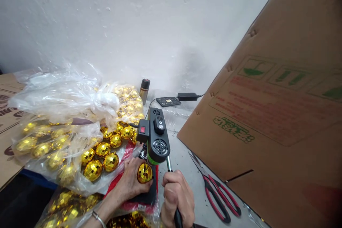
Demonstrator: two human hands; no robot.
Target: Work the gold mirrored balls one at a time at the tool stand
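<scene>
My left hand (130, 182) pinches a gold faceted ball (144, 173) between thumb and fingers. It holds the ball over the black base (149, 194) of a small black machine with a red switch (159, 139), which looks like a mini drill press. Its tip, near the ball, is mostly hidden. My right hand (177, 197) is wrapped around the black grip of a metal-shafted lever (169, 164). The shaft runs up toward the machine's front end. Clear plastic bags of gold balls (103, 149) lie left of my left hand.
Red-handled scissors (219, 194) lie right of my right hand, beside a large cardboard box (267, 114). Behind the machine are a spray can (144, 91), a black flat device (168, 102) and a power adapter (187, 96) with a cable. A wall (160, 25) stands behind.
</scene>
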